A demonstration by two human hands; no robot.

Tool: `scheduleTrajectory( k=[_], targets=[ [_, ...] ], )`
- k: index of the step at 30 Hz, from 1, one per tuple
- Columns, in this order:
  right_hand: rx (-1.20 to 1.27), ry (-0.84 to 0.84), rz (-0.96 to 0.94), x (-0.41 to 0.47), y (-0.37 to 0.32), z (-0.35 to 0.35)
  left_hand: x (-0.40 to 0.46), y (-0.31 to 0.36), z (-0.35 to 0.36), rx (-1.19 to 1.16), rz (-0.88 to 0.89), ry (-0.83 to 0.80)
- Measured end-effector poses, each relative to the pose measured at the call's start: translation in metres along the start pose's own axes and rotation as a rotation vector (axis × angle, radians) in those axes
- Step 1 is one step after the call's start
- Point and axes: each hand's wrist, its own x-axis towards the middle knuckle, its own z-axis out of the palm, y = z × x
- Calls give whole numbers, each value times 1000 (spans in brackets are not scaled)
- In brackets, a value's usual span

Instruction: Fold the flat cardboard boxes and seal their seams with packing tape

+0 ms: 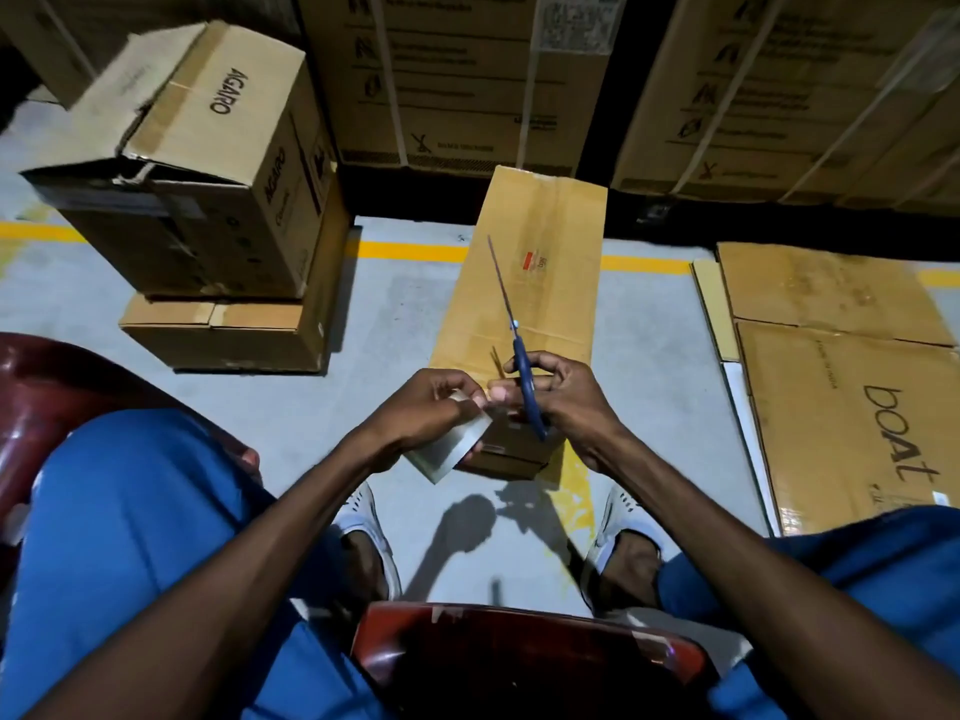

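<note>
Cardboard is everywhere, but little of it looks finished. A long flat box (524,283) lies on the grey floor (395,314) straight ahead of the seated person, its near end just under the hands; whether its far seam carries tape cannot be told in this light. To the right, more flattened cardboard sheets (841,356), one printed "boAt", lie spread and plainly unfolded.

The left hand (431,413) is curled round a roll of packing tape (452,449), fingertips pinching near its free end. The right hand (561,402) grips blue-handled scissors (519,356), blades pointing up and away, while its thumb meets the left fingers at the tape. Both hands are close together and touching, each clamped on its own tool.

On the left, an AGARO box (208,163) sits erected on top of a lower brown box (228,330), its top flaps loose and partly lifted.

By the look of things, the work is at a tape-cutting or tape-starting step on the long box. Folding and sealing of the sheets at right appears wholly undone, so most of the task probably remains.
</note>
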Motion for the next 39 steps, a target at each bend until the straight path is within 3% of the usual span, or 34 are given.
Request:
scheduleTrajectory(
  k=[6, 14, 18, 24, 33, 37, 39],
  targets=[
    [92, 124, 159, 0, 9, 19, 17, -14, 8, 156, -1, 9],
    [145, 257, 342, -1, 15, 25, 18, -21, 9, 184, -26, -31],
    [181, 273, 339, -7, 9, 24, 20, -24, 7, 253, -23, -61],
    [261, 345, 215, -4, -8, 7, 18, -9, -5, 190, 45, 83],
    [446, 653, 200, 2, 8, -52, 16, -27, -65, 328, 99, 90],
    [511, 739, 202, -10, 27, -79, 24, -37, -91, 480, 129, 15],
    [518, 759, 206, -16, 36, -79, 34, -43, -99, 670, 134, 38]
  ],
)
